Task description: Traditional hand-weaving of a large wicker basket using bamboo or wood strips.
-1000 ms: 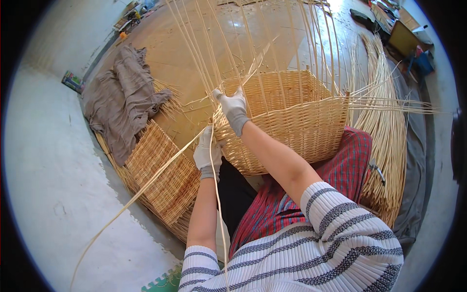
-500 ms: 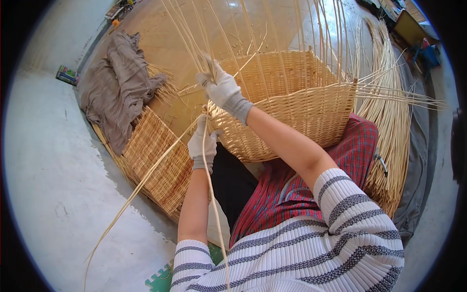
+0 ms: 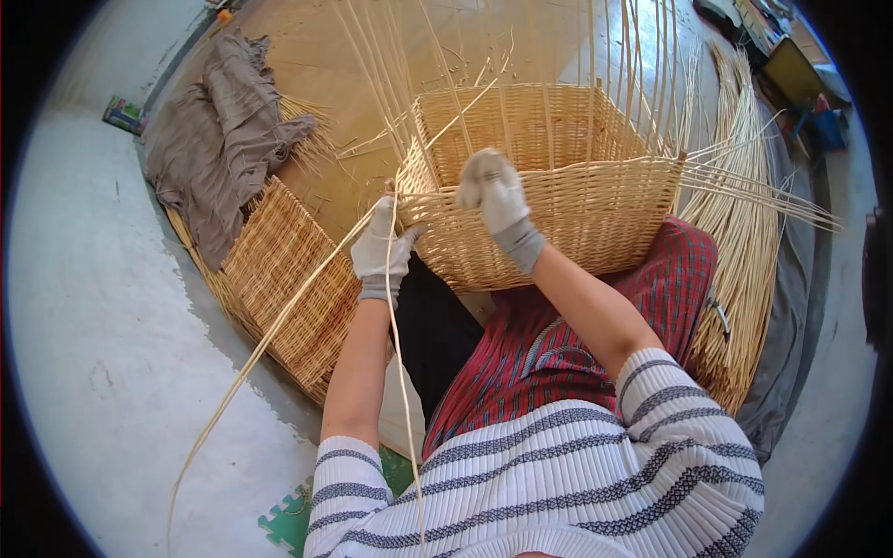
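A half-woven wicker basket [image 3: 549, 219] leans over my lap, pale stakes rising from its walls. My left hand [image 3: 383, 246], in a whitish glove with a grey cuff, is closed round the basket's near left corner. The thumb lies against the front wall. From that corner one long willow rod [image 3: 279, 321] trails down to the left, and another willow rod [image 3: 398, 363] hangs toward my chest. My right hand [image 3: 498, 195], gloved alike, is at the front rim with its fingers curled and slightly blurred. Whether anything is inside them is hidden.
A finished-looking woven panel [image 3: 293, 279] lies to the left, below a crumpled grey-brown cloth [image 3: 219, 139]. At the right rests a large bundle of willow rods [image 3: 735, 279]. Rod ends [image 3: 763, 191] stick out from the basket's right corner. Red plaid fabric [image 3: 605, 316] covers my lap.
My right hand has left the upright stakes at the left corner and moved right and down to the front rim. My left hand stays at the corner.
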Available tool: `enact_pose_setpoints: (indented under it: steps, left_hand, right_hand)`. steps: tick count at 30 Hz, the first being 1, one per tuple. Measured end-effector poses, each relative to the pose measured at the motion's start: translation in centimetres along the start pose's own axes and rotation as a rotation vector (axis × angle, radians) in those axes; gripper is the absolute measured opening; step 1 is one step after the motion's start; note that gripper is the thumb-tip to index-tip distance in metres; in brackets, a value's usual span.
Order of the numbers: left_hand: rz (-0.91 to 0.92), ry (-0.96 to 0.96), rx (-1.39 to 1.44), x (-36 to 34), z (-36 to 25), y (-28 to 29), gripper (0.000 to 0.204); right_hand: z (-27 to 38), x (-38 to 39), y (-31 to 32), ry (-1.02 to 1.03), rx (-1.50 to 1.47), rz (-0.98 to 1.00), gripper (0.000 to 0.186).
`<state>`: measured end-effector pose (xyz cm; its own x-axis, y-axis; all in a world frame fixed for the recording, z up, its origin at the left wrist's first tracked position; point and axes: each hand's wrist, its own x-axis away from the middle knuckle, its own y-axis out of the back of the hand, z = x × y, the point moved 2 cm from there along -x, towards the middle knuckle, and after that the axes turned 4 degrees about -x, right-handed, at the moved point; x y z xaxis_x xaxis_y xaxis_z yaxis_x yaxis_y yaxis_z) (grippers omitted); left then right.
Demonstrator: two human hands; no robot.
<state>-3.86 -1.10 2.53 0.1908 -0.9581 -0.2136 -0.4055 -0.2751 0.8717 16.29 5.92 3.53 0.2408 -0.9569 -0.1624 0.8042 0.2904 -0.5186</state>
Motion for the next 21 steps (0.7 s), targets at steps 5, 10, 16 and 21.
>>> enact_pose_setpoints:
  steps: [5, 10, 16, 21]
  left_hand:
    - [-0.161, -0.145, 0.201, -0.5, -3.6, -1.8, 0.043]
    - [0.323, 0.273, 0.766, -4.2, -7.5, -2.4, 0.018]
    - [0.335, 0.400, 0.850, -4.5, -8.2, -2.9, 0.022]
    - [0.408, 0.444, 0.807, -5.5, -7.7, -2.8, 0.014]
  right_hand:
    - [-0.1, 4.2, 10.8, -0.219, 0.165, -0.172, 0.021]
    - [2.2, 0.1, 6.0, 0.012, 0.434, -0.330, 0.031]
    - [8.3, -11.2, -3.5, 0.187, 1.572, -0.018, 0.083]
    - [7.5, -9.3, -1.2, 0.202, 1.334, 0.000, 0.096]
